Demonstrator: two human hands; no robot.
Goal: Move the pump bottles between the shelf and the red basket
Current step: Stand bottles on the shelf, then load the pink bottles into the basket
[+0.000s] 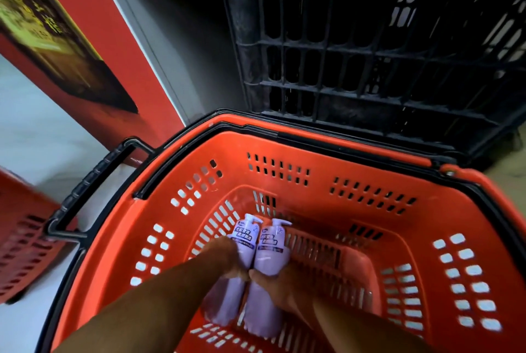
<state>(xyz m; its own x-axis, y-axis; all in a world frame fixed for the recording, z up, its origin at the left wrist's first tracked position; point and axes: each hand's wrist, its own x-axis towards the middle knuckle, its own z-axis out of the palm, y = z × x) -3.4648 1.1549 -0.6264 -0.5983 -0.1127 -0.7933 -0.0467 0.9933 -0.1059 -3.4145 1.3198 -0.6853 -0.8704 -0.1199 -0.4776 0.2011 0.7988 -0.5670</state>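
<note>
1 head-worn wide-angle view looks steeply down and forward, close over the red basket (pixel 318 202), with a black crate (pixel 370 54) just beyond, at the top.

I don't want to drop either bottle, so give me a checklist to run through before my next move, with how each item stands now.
1. Left hand's grip round the left pump bottle: ok.
2. Right hand's grip round the right pump bottle: ok.
3. Pump heads in place on both bottles: ok.
4. Black handle out of the way, lying outside the red basket's rim: ok.
5. Bottles resting on the basket floor or held off it: cannot tell.
6. Free spot on the shelf: cannot tell, none shows in this view.
</note>
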